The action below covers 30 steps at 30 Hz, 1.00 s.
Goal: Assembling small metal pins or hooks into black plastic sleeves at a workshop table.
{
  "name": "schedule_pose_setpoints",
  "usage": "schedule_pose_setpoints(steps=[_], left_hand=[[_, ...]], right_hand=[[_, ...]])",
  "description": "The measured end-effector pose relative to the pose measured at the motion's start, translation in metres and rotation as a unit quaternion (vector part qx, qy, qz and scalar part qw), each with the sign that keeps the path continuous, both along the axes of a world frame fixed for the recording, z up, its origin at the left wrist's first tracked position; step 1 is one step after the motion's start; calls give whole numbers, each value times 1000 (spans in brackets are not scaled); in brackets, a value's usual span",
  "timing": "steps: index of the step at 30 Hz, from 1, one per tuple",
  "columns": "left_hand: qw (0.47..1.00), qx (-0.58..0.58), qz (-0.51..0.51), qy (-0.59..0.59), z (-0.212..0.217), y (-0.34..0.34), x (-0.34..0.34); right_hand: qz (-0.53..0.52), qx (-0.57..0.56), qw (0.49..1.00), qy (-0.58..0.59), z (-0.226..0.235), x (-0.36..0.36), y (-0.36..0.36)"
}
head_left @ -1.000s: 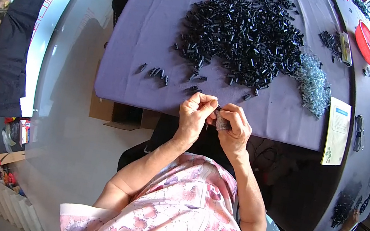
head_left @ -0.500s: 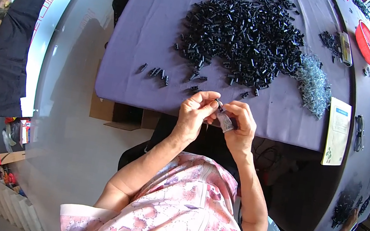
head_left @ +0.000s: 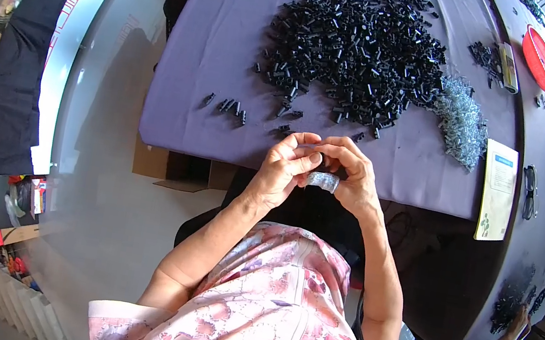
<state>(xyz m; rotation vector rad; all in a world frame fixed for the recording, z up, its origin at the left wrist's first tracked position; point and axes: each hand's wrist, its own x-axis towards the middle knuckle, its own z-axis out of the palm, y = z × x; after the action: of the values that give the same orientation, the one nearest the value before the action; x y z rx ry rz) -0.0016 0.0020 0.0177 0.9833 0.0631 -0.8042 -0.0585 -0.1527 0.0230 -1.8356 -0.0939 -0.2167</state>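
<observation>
Just off the table's near edge, my left hand point(head_left: 280, 168) and my right hand point(head_left: 355, 182) meet with fingertips pinched together. A small dark piece point(head_left: 321, 158) shows partly between them, mostly covered by fingers, so its kind is unclear. Against the fingers of my right hand lies a silvery, see-through crinkled strip point(head_left: 322, 181), partly hidden by that hand. Beyond my hands spreads a large heap of short black plastic tubes point(head_left: 355, 61). Several loose black tubes point(head_left: 231, 107) lie to its left. A pile of small clear pieces point(head_left: 461, 122) touches the heap's right side.
A purple cloth point(head_left: 186, 83) covers the table. At right are a pale printed packet point(head_left: 496, 193), eyeglasses point(head_left: 530, 191) and a red basket point(head_left: 543, 60). Another person's hand point(head_left: 519, 323) works at a dark pile, lower right. Below the table stands a cardboard box point(head_left: 151, 161).
My right fingers have curled over toward my left fingertips, covering more of the dark piece. The silvery strip has turned from slanting to nearly level.
</observation>
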Motion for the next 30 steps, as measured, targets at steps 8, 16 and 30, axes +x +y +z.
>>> schedule_pose_setpoints(steps=[8, 16, 30], left_hand=[[997, -51, -19, 57, -10, -1, 0], [997, -44, -28, 63, -15, 0, 5], [998, -20, 7, 55, -10, -6, 2]], right_hand=[[-11, 4, 1000, -25, -2, 1, 2], [-29, -3, 998, -47, -3, 2, 3], [-37, 24, 997, -67, 6, -9, 1]])
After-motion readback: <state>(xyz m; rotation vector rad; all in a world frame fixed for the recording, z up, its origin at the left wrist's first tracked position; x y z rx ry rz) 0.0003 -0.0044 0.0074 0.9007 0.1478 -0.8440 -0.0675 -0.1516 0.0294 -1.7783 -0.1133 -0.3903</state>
